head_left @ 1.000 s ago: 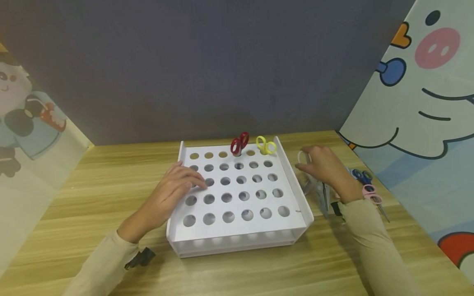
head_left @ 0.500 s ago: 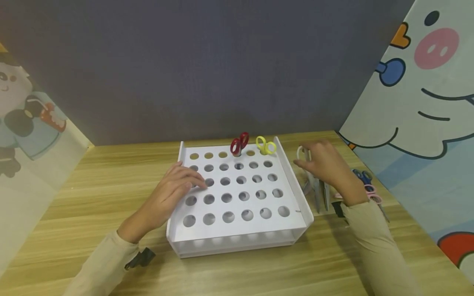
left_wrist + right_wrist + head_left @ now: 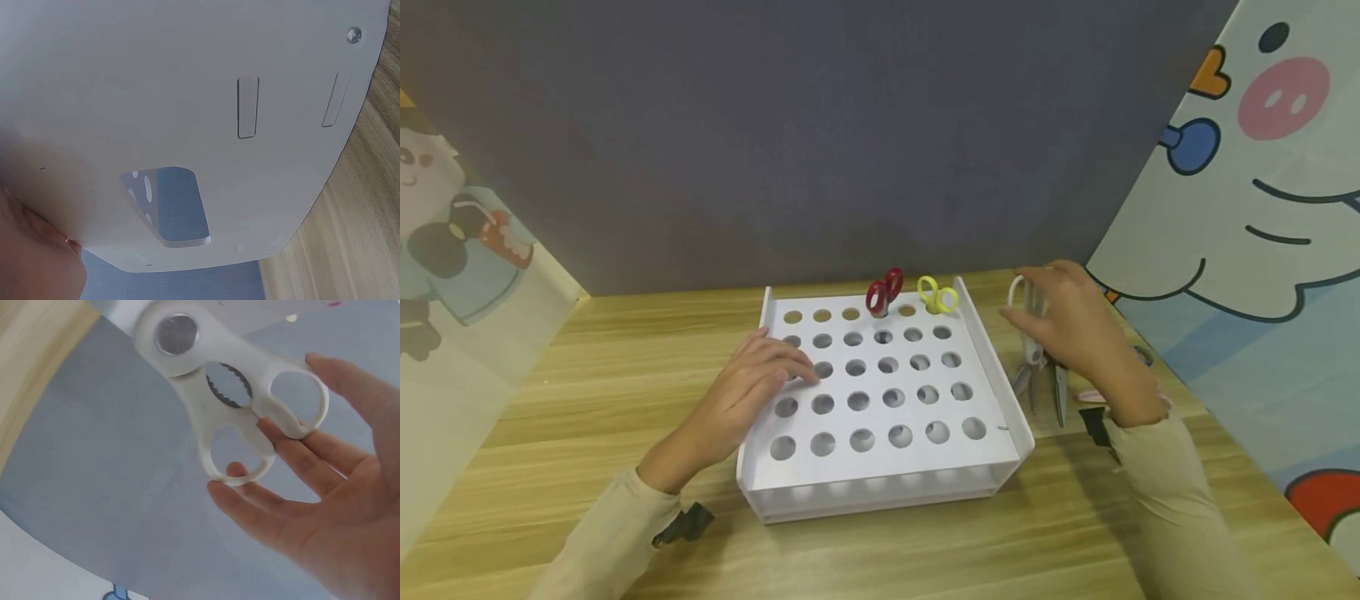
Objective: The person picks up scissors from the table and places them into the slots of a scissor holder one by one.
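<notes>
Right hand (image 3: 1063, 321): you grip the white kitchen scissors (image 3: 197, 406) by the loops, fingers and thumb pinching the rims. Position: over the right side of the wood-grain table (image 3: 587, 433), just outside the rack's right wall. Handles up, blades down. Right wrist view gives the round metal pivot and the toothed gap between the handles. Blades small in the head view, in front of other metal; cannot tell whether the tips touch the table.

Left hand (image 3: 748, 387): you grip nothing with it. It rests on the left edge of the white perforated rack (image 3: 880, 463), palm down, fingers reaching loosely over the holes near the middle row. Left wrist view: the rack's white side panel with its cut-out, hand at the lower left corner.

Rack: five rows of six round holes. Back row carries two pairs, both handles up: red-handled scissors (image 3: 886, 290) in the fourth hole from your left, yellow-handled scissors (image 3: 937, 297) in the sixth, close to the right wall.

On the table below your right hand: a metal blade (image 3: 1061, 398), then a pink handle (image 3: 1091, 396) near your wrist. Part of a dark loop (image 3: 1143, 353) shows beyond the forearm; the rest is hidden.

Behind: a plain grey panel (image 3: 850, 150). To your right, a cartoon-printed panel (image 3: 1285, 250).
</notes>
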The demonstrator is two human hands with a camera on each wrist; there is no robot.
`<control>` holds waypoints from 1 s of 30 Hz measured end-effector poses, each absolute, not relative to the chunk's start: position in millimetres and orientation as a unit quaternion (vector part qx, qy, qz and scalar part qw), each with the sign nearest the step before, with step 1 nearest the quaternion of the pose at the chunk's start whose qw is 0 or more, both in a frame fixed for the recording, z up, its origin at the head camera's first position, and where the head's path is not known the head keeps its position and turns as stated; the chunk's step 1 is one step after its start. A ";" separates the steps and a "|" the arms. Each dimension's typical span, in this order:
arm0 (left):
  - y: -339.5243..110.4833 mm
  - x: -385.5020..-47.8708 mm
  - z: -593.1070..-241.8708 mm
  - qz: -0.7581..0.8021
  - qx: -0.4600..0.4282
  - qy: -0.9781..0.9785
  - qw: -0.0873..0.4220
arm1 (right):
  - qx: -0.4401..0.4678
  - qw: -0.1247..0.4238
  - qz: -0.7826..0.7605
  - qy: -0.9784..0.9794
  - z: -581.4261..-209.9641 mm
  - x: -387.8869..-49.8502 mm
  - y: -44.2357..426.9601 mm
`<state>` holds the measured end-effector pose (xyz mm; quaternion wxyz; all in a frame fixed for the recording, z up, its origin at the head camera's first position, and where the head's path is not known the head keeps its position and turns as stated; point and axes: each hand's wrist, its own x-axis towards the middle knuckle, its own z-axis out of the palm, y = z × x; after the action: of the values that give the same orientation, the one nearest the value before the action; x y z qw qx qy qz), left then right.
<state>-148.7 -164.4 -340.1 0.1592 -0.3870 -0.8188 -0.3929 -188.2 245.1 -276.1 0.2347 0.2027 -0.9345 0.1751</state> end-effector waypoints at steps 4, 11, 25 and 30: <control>-164.2 -147.0 -340.2 -0.395 -0.387 -0.818 0.159 | 0.204 0.274 0.186 -0.921 -268.7 -181.0 242.8; -164.3 -143.7 -341.6 -0.396 -0.386 -0.818 0.160 | 0.219 0.355 0.203 -0.886 -259.3 -169.9 240.4; -165.3 -147.9 -338.9 -0.391 -0.385 -0.820 0.162 | 0.201 0.567 0.278 -0.749 -230.7 -145.5 218.8; -163.3 -148.9 -338.9 -0.390 -0.389 -0.820 0.157 | 0.171 0.634 0.321 -0.682 -224.1 -135.2 202.1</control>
<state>-148.9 -163.3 -338.9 0.1573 -0.3887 -0.8198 -0.3899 -135.2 202.1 -224.1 0.6338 0.1711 -0.6824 0.3215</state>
